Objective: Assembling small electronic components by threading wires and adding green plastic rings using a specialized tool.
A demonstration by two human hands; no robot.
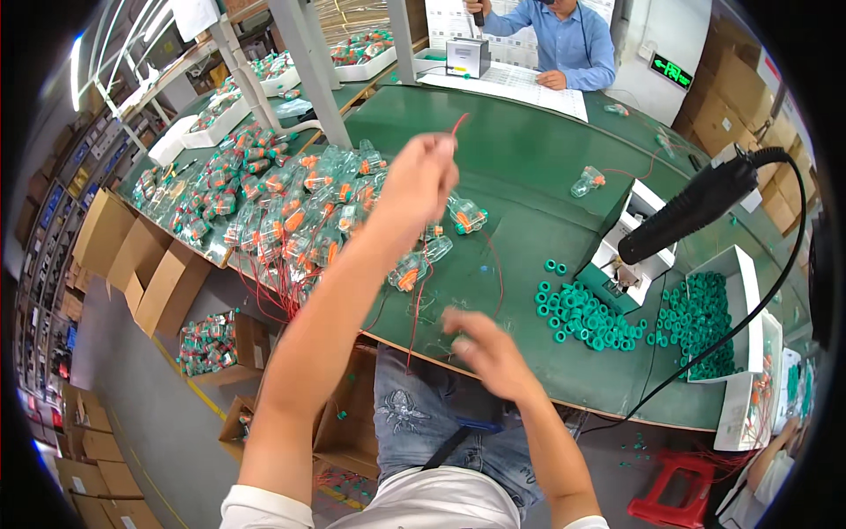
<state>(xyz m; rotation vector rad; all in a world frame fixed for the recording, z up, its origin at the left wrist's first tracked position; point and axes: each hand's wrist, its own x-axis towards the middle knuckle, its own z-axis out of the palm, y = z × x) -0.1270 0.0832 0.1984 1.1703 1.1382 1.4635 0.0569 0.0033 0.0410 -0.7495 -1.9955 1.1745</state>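
Observation:
My left hand (419,183) is raised over the middle of the green table, its fingers pinched together. A short length of red wire (459,123) sticks up out of them. Below and to the left of that hand lies a big heap of clear plastic bottle-shaped parts (304,189) with orange and green pieces and red wires. One such clear part (465,214) rests just right of my left wrist. Close to the table's front edge is my right hand (495,357), fingers apart and slightly blurred, with nothing seen in it. Thin wires (423,309) lie beside it.
Green rings (586,313) lie piled on the right, beside a white box (749,309) of more rings. A black corded tool (692,207) stands over a small device (617,264). Across the table sits a person (564,44) in blue. Cartons (167,273) stand at left.

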